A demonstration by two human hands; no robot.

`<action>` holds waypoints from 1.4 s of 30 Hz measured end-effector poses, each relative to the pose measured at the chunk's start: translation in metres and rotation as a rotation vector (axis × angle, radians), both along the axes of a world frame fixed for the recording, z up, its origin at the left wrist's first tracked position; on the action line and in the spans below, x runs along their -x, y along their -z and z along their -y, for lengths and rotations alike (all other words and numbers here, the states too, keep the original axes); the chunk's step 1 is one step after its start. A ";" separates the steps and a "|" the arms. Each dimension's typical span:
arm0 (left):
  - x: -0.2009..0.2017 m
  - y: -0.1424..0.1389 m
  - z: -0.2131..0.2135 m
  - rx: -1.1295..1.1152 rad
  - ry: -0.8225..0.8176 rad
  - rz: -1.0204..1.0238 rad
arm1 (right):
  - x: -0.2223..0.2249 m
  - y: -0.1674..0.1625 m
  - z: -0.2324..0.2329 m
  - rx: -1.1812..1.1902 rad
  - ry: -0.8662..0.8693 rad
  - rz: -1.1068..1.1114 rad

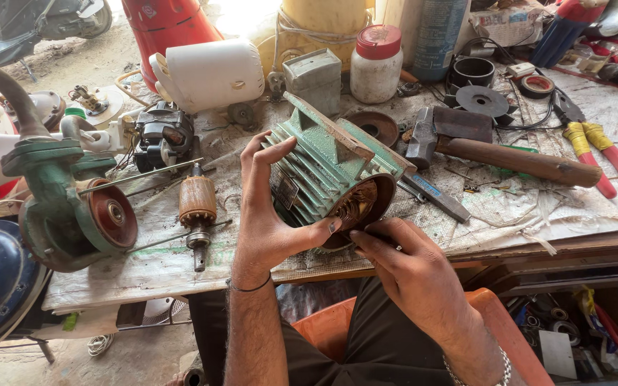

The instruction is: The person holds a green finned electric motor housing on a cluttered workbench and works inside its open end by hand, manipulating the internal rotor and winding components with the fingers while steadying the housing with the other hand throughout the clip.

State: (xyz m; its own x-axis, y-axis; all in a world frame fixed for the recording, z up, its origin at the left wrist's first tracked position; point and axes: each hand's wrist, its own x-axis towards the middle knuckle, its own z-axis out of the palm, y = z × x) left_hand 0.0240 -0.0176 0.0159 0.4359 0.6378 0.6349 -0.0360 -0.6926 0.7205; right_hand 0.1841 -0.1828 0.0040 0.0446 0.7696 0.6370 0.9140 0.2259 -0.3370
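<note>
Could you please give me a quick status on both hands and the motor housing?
Left hand gripping green finned motor housing. Right hand fingertips at its open end, on the copper windings. Hammer lies close behind.

Bare tabletop [159,264] lies open at the near left edge. The brown wound rotor on its shaft [197,207] and green pump body with rust-red disc [66,207] block the left; the wooden-handled hammer [509,157] and red-handled pliers [602,154] crowd the right.
</note>
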 end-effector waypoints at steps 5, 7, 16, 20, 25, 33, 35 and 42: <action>0.001 0.000 0.001 0.000 -0.006 -0.011 | -0.007 -0.008 0.000 -0.053 0.093 -0.029; 0.000 0.000 0.001 -0.001 0.003 -0.010 | -0.004 -0.009 0.000 -0.035 0.155 -0.055; 0.008 -0.006 0.006 -0.060 -0.016 -0.063 | 0.005 -0.013 -0.001 -0.047 0.126 -0.109; 0.006 -0.005 0.005 -0.022 -0.045 -0.098 | 0.001 -0.017 0.001 0.032 0.231 -0.067; -0.003 -0.005 -0.003 0.053 -0.014 -0.053 | 0.007 -0.021 -0.002 0.306 0.078 -0.203; 0.001 -0.006 0.000 -0.004 -0.008 -0.043 | -0.011 -0.039 -0.008 0.053 0.136 0.012; 0.000 -0.006 0.000 0.001 -0.023 -0.050 | -0.008 -0.034 -0.009 0.134 0.089 -0.075; 0.000 -0.008 -0.001 0.004 0.000 -0.031 | -0.016 -0.030 -0.010 0.128 0.153 -0.083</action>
